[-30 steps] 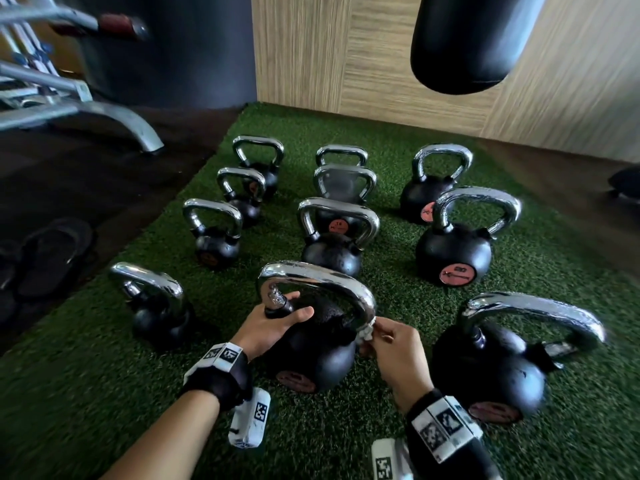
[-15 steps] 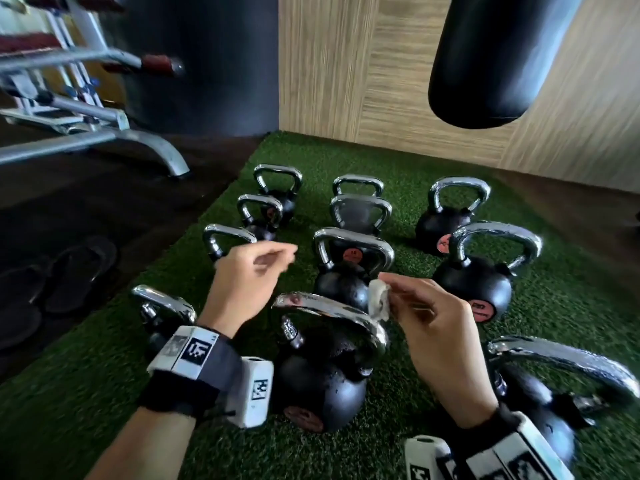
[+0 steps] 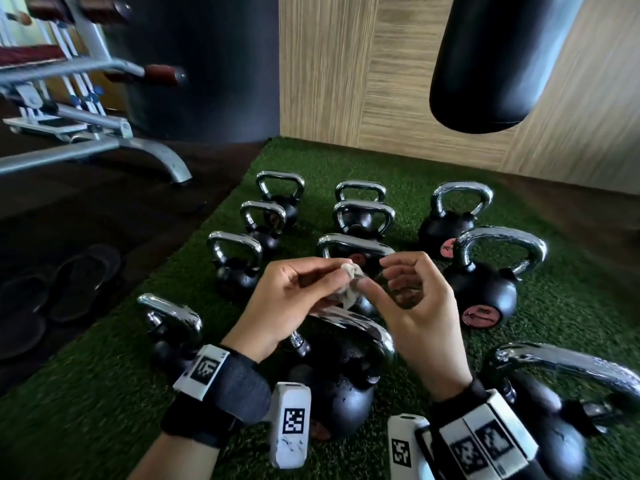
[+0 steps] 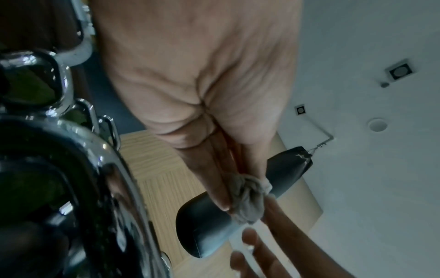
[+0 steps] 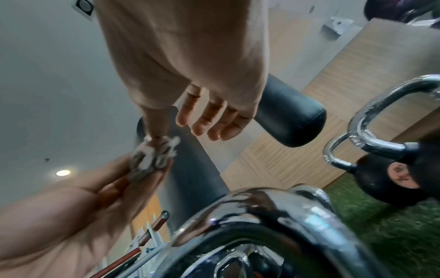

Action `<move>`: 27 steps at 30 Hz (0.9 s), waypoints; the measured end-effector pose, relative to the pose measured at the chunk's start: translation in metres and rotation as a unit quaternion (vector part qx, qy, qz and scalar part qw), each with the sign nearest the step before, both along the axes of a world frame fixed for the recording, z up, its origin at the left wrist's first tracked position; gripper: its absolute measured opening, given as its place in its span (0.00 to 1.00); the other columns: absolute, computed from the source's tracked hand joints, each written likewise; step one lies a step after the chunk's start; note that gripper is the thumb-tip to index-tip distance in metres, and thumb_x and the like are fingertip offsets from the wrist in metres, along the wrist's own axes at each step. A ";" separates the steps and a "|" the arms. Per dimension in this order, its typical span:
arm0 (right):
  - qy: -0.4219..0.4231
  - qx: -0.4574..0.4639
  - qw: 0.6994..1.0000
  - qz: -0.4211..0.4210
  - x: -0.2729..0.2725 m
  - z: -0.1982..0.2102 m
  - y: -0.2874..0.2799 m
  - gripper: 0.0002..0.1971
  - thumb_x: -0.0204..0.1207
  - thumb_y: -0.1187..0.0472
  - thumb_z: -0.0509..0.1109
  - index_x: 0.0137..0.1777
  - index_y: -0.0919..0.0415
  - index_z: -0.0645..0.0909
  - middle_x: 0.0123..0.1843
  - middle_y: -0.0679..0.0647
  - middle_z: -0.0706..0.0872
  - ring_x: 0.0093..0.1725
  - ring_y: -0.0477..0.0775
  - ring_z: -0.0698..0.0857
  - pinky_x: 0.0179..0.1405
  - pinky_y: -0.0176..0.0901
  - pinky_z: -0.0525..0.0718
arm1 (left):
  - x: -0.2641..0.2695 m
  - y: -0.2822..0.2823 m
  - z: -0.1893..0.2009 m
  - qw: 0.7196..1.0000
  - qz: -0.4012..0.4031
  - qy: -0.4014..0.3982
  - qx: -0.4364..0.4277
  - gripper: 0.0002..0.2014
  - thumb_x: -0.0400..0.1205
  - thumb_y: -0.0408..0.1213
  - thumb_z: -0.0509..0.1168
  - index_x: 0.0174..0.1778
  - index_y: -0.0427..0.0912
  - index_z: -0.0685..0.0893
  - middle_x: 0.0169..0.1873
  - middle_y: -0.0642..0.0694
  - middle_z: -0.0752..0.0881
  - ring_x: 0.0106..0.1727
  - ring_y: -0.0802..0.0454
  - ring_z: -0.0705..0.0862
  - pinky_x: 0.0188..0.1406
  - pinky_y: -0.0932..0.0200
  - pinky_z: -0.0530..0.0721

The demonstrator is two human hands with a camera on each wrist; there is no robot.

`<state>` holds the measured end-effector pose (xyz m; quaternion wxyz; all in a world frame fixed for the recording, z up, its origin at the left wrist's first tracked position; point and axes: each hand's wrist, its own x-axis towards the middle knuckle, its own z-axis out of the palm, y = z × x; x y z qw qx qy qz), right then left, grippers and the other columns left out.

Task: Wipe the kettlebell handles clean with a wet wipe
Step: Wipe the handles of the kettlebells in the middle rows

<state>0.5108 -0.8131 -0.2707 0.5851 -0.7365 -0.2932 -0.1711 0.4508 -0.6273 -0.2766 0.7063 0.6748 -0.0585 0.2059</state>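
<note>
Both hands hover above the nearest middle kettlebell (image 3: 341,393), clear of its wet chrome handle (image 3: 363,327). My left hand (image 3: 325,282) pinches a small crumpled wet wipe (image 3: 349,284) between thumb and fingertips. In the left wrist view the wet wipe (image 4: 250,199) is bunched at those fingertips. My right hand (image 3: 377,277) faces it, with only the thumb touching the wipe. In the right wrist view the right hand's other fingers (image 5: 209,120) hang loose, off the wet wipe (image 5: 152,156).
Several black kettlebells with chrome handles stand in rows on green turf (image 3: 571,306); one large kettlebell (image 3: 485,289) is at the right. A black punching bag (image 3: 502,64) hangs above right. A metal bench frame (image 3: 104,147) and sandals (image 3: 79,282) lie left on dark floor.
Both hands left the near kettlebell and rose above it. The right hand carried the wipe off the handle's right side toward the left hand, which now pinches it.
</note>
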 end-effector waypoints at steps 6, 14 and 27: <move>0.223 -0.084 0.971 0.016 0.024 -0.094 -0.042 0.31 0.60 0.81 0.65 0.54 0.46 0.83 0.53 0.55 0.90 0.51 0.56 0.88 0.50 0.45 0.85 | -0.013 0.001 -0.018 0.942 0.180 -0.092 0.268 0.07 0.80 0.39 0.78 0.53 0.46 0.96 0.48 0.59 0.95 0.49 0.66 0.92 0.48 0.63 0.91; 0.288 -0.108 0.951 0.033 0.008 -0.155 -0.021 0.13 0.66 0.57 0.87 0.49 0.54 0.90 0.44 0.44 0.95 0.46 0.41 0.92 0.51 0.46 0.90 | -0.010 -0.012 -0.044 0.859 0.270 -0.133 0.414 0.04 0.79 0.37 0.79 0.48 0.44 0.96 0.48 0.55 0.95 0.50 0.63 0.90 0.53 0.56 0.88; 0.321 -0.082 0.942 0.055 0.003 -0.154 -0.019 0.15 0.68 0.56 0.85 0.55 0.51 0.90 0.50 0.47 0.94 0.55 0.49 0.92 0.64 0.61 0.86 | -0.016 0.021 -0.080 0.907 0.384 -0.030 0.172 0.06 0.83 0.40 0.75 0.52 0.46 0.96 0.42 0.56 0.95 0.44 0.62 0.93 0.47 0.50 0.93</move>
